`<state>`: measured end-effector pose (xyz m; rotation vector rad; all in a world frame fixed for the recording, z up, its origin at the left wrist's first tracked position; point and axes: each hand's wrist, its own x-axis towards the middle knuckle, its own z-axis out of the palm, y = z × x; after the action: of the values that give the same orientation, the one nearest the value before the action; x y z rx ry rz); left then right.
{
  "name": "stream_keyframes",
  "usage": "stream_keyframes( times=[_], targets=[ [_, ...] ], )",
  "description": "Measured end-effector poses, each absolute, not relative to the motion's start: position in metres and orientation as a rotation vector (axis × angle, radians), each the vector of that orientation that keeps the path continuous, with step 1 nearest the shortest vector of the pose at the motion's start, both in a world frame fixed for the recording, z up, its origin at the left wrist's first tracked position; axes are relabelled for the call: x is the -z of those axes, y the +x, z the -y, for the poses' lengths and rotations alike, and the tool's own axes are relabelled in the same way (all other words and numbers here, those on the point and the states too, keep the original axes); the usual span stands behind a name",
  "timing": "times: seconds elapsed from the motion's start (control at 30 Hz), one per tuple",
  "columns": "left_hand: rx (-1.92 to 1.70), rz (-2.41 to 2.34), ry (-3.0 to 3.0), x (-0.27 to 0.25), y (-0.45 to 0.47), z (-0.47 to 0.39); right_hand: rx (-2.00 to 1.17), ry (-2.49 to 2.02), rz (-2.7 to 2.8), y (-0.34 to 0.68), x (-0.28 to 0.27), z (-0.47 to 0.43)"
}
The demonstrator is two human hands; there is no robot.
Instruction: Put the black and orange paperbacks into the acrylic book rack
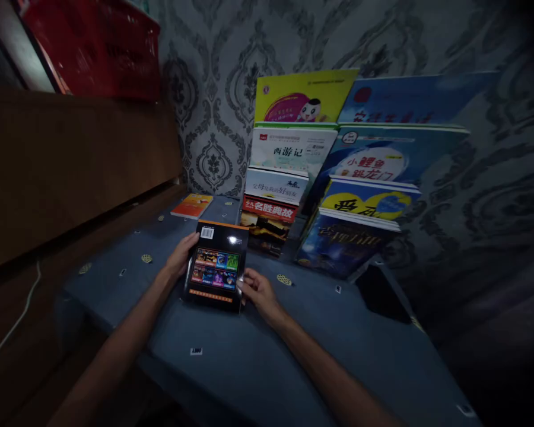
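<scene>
Between both hands is a black book (216, 237), its back cover with a barcode and small colour pictures facing me. My left hand (183, 254) grips its left edge, fingers partly hidden behind it. On the right edge, lower down, my right hand (258, 292) holds it with thumb and fingers. The book is tilted up over the blue tablecloth (196, 379). Just behind it, a red and dark book (269, 222) stands at the front of the left row of upright books. An orange book (192, 206) lies flat near the wall.
More books stand upright in two stepped rows, among them a yellow book (302, 98) and a dark blue book (345, 246). A black flat thing (382, 293) is at the right. A red basket (98, 50) sits on a wooden cabinet (71, 172); a white cable (29, 302) hangs left.
</scene>
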<state>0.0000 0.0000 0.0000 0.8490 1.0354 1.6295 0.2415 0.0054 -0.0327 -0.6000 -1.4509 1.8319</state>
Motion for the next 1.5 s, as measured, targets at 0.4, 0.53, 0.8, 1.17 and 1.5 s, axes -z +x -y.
stream_keyframes(
  times=[0.4,0.53,0.8,1.17,1.5],
  targets=[
    [-1.576,-0.924,0.779,0.001,0.018,0.004,-1.751,-0.606,1.420,0.246,0.037,-0.004],
    [-1.531,-0.953,0.778,-0.001,0.023,0.006,-1.798,-0.610,1.348,0.246,0.037,-0.001],
    [-1.344,-1.029,0.927,0.015,0.042,0.005,-1.689,-0.737,1.237,0.269,0.034,-0.007],
    [-1.071,-1.672,1.931,0.034,0.041,0.000,-1.096,-1.233,1.721,0.309,0.046,-0.025],
    [-0.786,-1.725,2.369,0.037,0.047,0.004,-0.365,-0.785,2.405,0.273,0.039,0.000]
  ],
)
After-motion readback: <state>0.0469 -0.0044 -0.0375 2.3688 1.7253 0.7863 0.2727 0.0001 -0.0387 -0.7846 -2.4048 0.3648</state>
